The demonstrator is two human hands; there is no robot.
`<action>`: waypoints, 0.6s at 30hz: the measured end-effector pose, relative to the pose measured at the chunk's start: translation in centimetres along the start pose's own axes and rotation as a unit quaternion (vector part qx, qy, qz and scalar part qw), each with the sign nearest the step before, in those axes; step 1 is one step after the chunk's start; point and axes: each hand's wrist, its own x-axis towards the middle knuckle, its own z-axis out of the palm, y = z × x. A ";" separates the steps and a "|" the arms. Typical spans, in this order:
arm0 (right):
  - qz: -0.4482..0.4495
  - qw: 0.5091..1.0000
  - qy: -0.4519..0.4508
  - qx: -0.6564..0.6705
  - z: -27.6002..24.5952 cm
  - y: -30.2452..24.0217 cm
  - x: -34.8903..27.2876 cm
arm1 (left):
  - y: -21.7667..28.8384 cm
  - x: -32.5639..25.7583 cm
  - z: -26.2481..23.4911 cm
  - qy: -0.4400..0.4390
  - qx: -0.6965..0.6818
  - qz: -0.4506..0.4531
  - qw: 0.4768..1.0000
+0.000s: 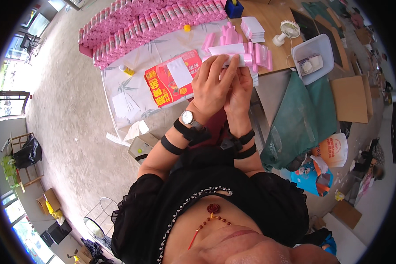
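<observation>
Both hands are raised together over the near edge of the table. Across the fingertips lies a pink roll [248, 60] with a white paper label [227, 60] around it. My left hand [209, 86] is closed on the roll from the left, fingers bent over the label. My right hand [240, 90] grips it from below on the right; its fingertips are partly hidden. Just beyond lie several loose pink rolls [229, 35] and a stack of white labels [252, 29]. One white label [179, 73] rests on a flat red printed bag [155, 84] to the left.
Labelled pink rolls [149, 22] are piled at the far left of the table. A yellow-capped bottle [126, 70] stands near the left edge. On the right are a small fan [289, 30], a pale plastic bin [313, 57], green cloth [297, 119] and a cardboard box [350, 99].
</observation>
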 end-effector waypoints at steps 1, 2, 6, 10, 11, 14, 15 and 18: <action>-0.005 1.000 0.002 -0.001 0.1 -0.1 -0.1 | 0.0 0.0 0.0 -0.006 0.002 0.001 1.000; -0.010 1.000 0.004 -0.002 0.3 -0.2 -0.1 | 0.1 0.0 -0.1 -0.013 0.003 0.002 1.000; -0.008 1.000 -0.013 -0.014 -1.1 -0.2 -0.3 | 0.0 0.1 -0.4 -0.029 0.013 0.016 0.999; -0.009 1.000 -0.007 -0.028 -1.5 -0.5 -0.5 | -0.3 0.1 -0.8 -0.033 0.002 0.027 0.999; -0.009 0.999 -0.012 -0.029 -1.5 -0.5 -0.5 | -0.3 0.1 -0.9 -0.035 -0.001 0.032 0.999; -0.005 1.000 -0.026 -0.014 -2.1 -0.4 -0.6 | -0.5 0.2 -1.5 -0.048 0.003 0.041 0.998; -0.004 1.000 -0.025 -0.013 -2.1 -0.4 -0.6 | -0.5 0.2 -1.6 -0.049 0.003 0.041 0.998; -0.013 0.999 -0.031 -0.003 -1.7 -0.7 -0.8 | -0.6 0.4 -2.1 -0.060 -0.015 0.037 0.997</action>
